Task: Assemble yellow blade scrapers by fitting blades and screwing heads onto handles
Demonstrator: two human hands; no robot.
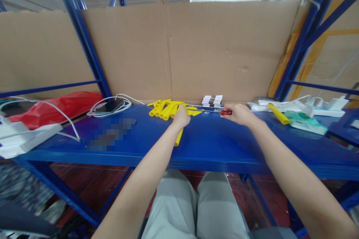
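My left hand (181, 117) is closed over a yellow tube (178, 139), whose near end sticks out below the fist toward me. Several more yellow tubes (165, 110) lie in a loose pile just left of and behind that hand. In my right hand (238, 114), closed fingers grip a red-handled tool (226, 112). Its long thin metal shaft points left toward my left hand; where the tip ends is hidden. A small bundle of white pieces with dark bands (212, 101) stands behind, between the two hands.
A blue shelf table (213, 145) has cardboard (213, 48) behind it. Left are a red bag (64, 108), coiled white cable (112, 106) and power strip (30, 138). Right are another yellow tube (278, 114), a green-white packet (307, 122) and white plugs (336, 105).
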